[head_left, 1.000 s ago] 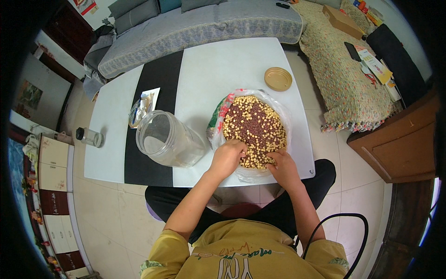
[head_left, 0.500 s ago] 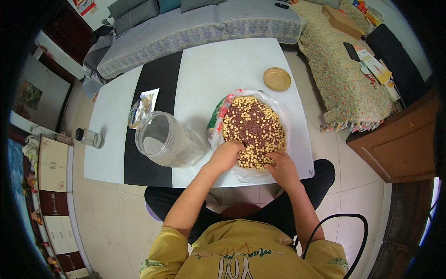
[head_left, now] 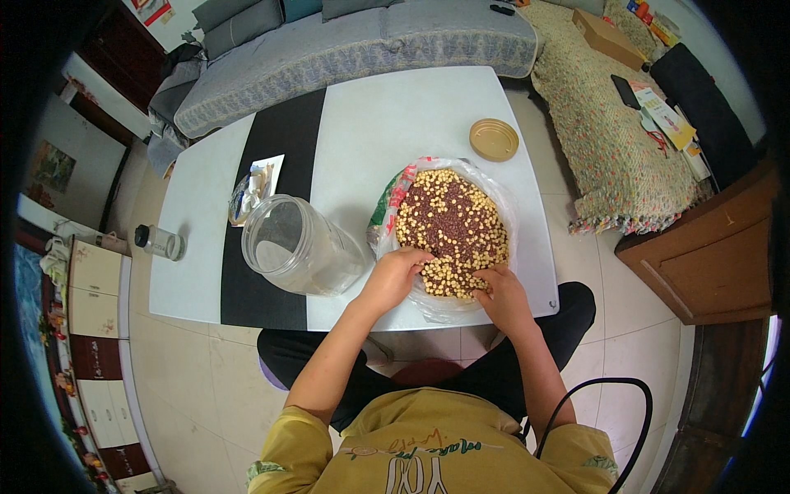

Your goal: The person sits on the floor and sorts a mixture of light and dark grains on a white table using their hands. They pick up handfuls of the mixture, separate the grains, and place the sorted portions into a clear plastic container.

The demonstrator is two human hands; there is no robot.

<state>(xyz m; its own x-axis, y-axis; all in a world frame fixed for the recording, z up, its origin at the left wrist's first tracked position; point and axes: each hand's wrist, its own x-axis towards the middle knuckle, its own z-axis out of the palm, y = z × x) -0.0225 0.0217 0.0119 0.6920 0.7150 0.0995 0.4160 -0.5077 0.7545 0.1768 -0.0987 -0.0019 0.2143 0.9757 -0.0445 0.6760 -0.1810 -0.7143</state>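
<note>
- Left hand (head_left: 398, 273), fingers narrowed over yellow and dark-red grains (head_left: 453, 224).
- Right hand (head_left: 504, 296), fingers curled against same grains.
- Anything pinched: cannot tell.
- Plastic bag (head_left: 440, 309), open, around grains.

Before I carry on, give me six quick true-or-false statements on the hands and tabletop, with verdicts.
1. The left hand and right hand are at the yellow and dark-red grains in the translucent plastic bag. True.
2. The clear, cylindrical plastic jar has an uncovered mouth. True.
3. The jar is right of the bag. False: it is left.
4. The round, gold-coloured lid lies beyond the bag. True.
5. The right hand is gripping the lid. False: it is at the grains.
6. The small clear bottle has a black cap. True.
</note>
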